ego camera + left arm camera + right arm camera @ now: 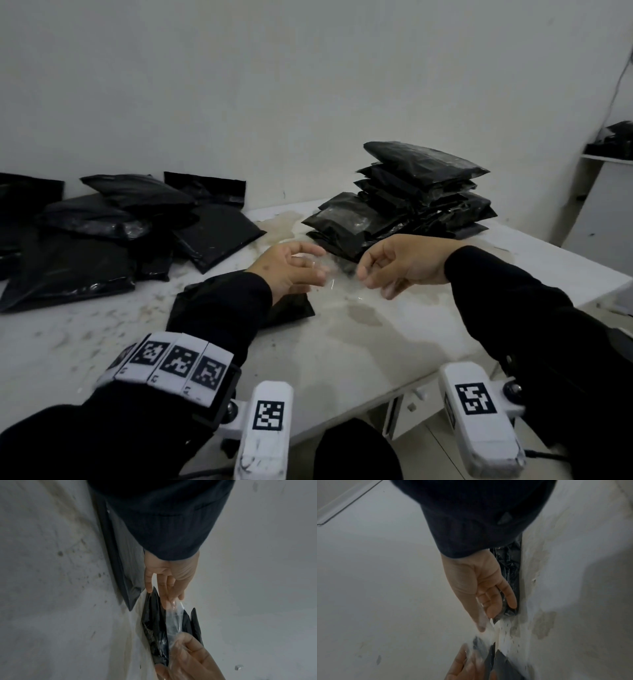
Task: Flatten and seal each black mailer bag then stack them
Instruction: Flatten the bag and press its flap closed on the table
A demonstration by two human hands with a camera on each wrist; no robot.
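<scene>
— Well, left to right, what is on the bench [342,359]?

— At the far left edge, a loose heap of unsealed mailers [102,233]. In the middle, one black mailer bag [291,308] lies flat, partly under the left sleeve. Above it the left hand [291,267] and right hand [400,263] hold a clear strip [337,274] stretched between them. At the far right stands the finished stack [411,202], against the wall.

— The grips?

— Both pinched on the film: the left fingers [169,596] nip one end, the right fingers [488,605] the other. Whether it is tape or a peeled liner, I cannot tell.

— Advice for the step?

— In my judgement, keep the strip taut and clear of the skin so it does not curl onto itself. Press air out of the bag first, then fold the flap square and rub along the seam from one end.
</scene>
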